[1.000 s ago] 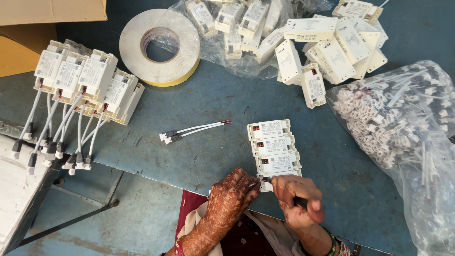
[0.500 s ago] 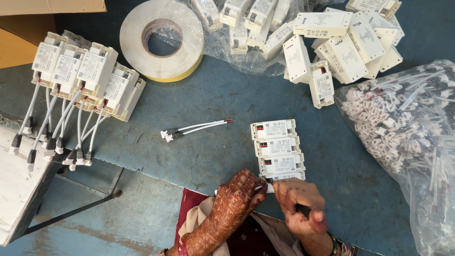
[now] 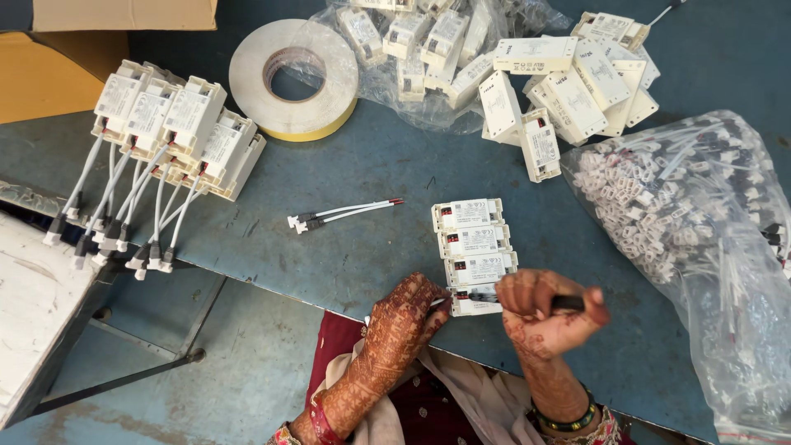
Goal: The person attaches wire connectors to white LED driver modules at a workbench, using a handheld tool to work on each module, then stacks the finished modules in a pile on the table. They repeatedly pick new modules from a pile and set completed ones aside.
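Both hands work at the near edge of the blue surface (image 3: 371,173). The left hand (image 3: 404,317) rests its fingertips against the nearest white module (image 3: 471,300) and steadies it from the left side. The right hand (image 3: 548,317) is clenched around a dark-handled tool (image 3: 568,303), whose tip points toward the same module; the tip itself is hidden by the fingers. This module is the last in a row of four white modules (image 3: 475,254), laid side by side and touching, each with a printed label and a red mark at its left end. A loose lead with two white wires (image 3: 342,214) lies on the surface just left of the row, apart from it. At the far left, a group of finished modules with white leads (image 3: 169,124) lies in an overlapping line, their leads hanging over the surface edge. A roll of white tape (image 3: 292,78) lies flat behind them. An open clear plastic bag (image 3: 387,78) at the far edge contains more white modules, and a loose heap of modules (image 3: 568,82) lies beside it. At the right, a large clear plastic bag (image 3: 709,239) contains many small white wire leads. A brown cardboard box (image 3: 49,74) stands at the far left corner.
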The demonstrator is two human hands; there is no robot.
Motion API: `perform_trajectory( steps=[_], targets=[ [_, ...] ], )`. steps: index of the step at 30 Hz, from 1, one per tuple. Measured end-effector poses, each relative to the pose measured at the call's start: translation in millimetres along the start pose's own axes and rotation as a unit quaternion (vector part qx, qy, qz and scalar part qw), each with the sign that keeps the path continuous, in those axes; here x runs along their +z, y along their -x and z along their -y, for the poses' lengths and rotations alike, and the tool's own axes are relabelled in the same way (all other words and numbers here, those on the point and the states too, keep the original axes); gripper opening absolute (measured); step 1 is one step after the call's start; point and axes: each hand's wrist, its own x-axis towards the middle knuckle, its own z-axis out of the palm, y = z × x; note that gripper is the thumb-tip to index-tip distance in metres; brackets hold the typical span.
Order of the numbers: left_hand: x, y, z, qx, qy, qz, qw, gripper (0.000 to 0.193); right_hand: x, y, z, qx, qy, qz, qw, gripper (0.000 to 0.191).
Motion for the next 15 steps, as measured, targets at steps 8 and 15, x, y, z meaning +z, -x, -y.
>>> perform_trajectory(
  steps=[8, 15],
  targets=[
    [4, 0, 0, -0.004, -0.025, -0.014, 1.000, 0.022, 8, -2, -6, 0.004, 0.023, 0.013, 1.000, 0.068],
    [6, 1, -3, -0.017, -0.020, -0.019, 0.999, 0.021, 3, -1, -14, 0.019, 0.037, 0.012, 0.999, 0.069]
  ],
)
